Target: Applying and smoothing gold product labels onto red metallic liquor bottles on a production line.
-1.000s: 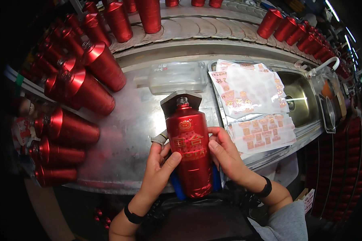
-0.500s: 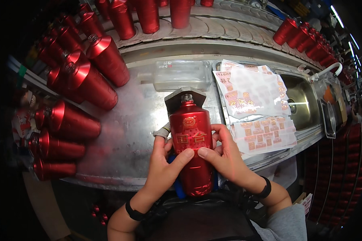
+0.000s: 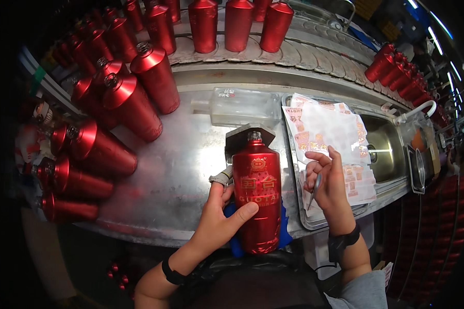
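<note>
A metallic red bottle (image 3: pixel 258 226) with gold lettering leans back on a metal rest (image 3: pixel 237 140), its neck pointing away from me. My left hand (image 3: pixel 219 213) grips the bottle's left side, thumb across its front and fingers around the edge. A pale cloth-like bundle (image 3: pixel 221 177) sits beside those fingertips. My right hand (image 3: pixel 329 188) is raised, apart from the bottle, above the sheets of decals (image 3: pixel 340 123). Between its curled fingers is a thin, grey, pointed tool (image 3: pixel 316 188), its exact kind unclear. Blue cloth (image 3: pixel 284 226) shows behind the bottle's lower part.
Several red bottles (image 3: pixel 134 110) stand along the left of the metal table (image 3: pixel 175 170). More stand on the slatted conveyor (image 3: pixel 304 54) at the back. A clear plastic box (image 3: pixel 245 108) lies beyond the rest. At right are a sink (image 3: pixel 384 149) and a white tap (image 3: pixel 423 108).
My right hand has let go of the bottle and moved right, over the decal sheets, where a thin tool now shows in it. My left hand stays on the bottle. The view has shifted slightly.
</note>
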Tool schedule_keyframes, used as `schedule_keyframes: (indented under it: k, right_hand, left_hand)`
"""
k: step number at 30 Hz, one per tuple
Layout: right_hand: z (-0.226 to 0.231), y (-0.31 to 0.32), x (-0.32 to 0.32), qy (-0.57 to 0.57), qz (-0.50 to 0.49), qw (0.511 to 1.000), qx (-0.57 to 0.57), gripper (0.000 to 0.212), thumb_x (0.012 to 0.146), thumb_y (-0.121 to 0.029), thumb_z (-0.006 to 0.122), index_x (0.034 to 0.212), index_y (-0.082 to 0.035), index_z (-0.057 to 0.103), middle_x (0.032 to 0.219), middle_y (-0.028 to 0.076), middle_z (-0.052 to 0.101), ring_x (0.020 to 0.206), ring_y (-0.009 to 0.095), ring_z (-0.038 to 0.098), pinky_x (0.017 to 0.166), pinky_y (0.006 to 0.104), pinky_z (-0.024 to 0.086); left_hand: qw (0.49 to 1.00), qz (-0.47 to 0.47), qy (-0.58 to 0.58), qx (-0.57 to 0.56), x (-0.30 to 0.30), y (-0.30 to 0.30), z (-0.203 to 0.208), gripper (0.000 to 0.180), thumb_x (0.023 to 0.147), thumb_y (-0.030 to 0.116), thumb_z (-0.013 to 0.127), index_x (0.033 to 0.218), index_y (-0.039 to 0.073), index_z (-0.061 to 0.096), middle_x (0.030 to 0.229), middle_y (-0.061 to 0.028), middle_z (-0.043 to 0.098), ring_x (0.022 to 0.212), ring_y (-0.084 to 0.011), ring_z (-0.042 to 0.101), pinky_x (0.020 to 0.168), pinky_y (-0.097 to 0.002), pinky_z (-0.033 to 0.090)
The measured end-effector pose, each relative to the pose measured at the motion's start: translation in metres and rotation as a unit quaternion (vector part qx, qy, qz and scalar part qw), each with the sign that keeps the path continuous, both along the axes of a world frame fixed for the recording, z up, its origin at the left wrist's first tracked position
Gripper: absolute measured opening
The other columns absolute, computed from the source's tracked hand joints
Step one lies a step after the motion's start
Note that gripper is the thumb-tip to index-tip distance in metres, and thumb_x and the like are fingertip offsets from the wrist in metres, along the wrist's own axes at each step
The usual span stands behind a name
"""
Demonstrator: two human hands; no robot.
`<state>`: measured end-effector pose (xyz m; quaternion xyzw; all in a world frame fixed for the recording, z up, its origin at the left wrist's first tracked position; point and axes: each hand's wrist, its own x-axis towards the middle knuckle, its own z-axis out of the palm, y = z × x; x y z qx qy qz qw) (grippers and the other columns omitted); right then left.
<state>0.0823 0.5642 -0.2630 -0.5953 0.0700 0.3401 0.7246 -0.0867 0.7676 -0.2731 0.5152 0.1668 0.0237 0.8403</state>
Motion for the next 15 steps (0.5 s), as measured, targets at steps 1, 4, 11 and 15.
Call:
schedule_keyframes:
  k: [1,4,11,15]
  right_hand:
    - [0.004,-0.002,0.002,0.048,-0.026,0.998,0.034,0.040,0.098,-0.035,0.052,0.117,0.000,0.057,0.075,0.005,0.062,0.057,0.010,0.058,0.052,0.0234,0.047]
    - [0.022,0.016,-0.010,0.047,-0.009,0.998,0.037,0.036,0.093,-0.022,0.059,0.121,0.001,0.054,0.086,0.005,0.064,0.067,0.011,0.062,0.060,0.0246,0.051]
    - [0.075,0.060,-0.043,-0.552,0.259,0.783,-0.121,0.033,0.080,0.000,0.071,0.110,0.001,0.057,0.094,0.015,0.062,0.081,0.029,0.065,0.072,0.0356,0.052]
    - [0.076,0.090,-0.023,-0.634,0.244,0.711,-0.178,0.024,0.081,0.000,0.069,0.103,0.001,0.059,0.090,0.018,0.062,0.080,0.036,0.064,0.069,0.0393,0.052]
  left_hand:
    - [1.000,-0.004,-0.007,0.014,0.000,-0.001,-0.001,0.080,0.088,0.023,0.074,0.146,-0.003,0.025,0.143,-0.0211,0.044,0.136,-0.0260,0.042,0.114,-0.0394,0.030]
    - [0.999,-0.007,-0.011,0.030,-0.001,0.001,-0.004,0.081,0.088,0.022,0.075,0.146,-0.003,0.024,0.143,-0.0213,0.044,0.135,-0.0263,0.043,0.114,-0.0397,0.031]
    - [0.999,-0.016,-0.016,0.040,0.001,0.003,0.000,0.080,0.088,0.020,0.075,0.146,-0.003,0.024,0.142,-0.0217,0.046,0.134,-0.0256,0.045,0.113,-0.0387,0.033]
    - [0.999,-0.014,-0.021,0.034,0.000,0.004,0.000,0.082,0.087,0.020,0.075,0.147,-0.002,0.024,0.142,-0.0217,0.046,0.133,-0.0256,0.046,0.113,-0.0387,0.033]
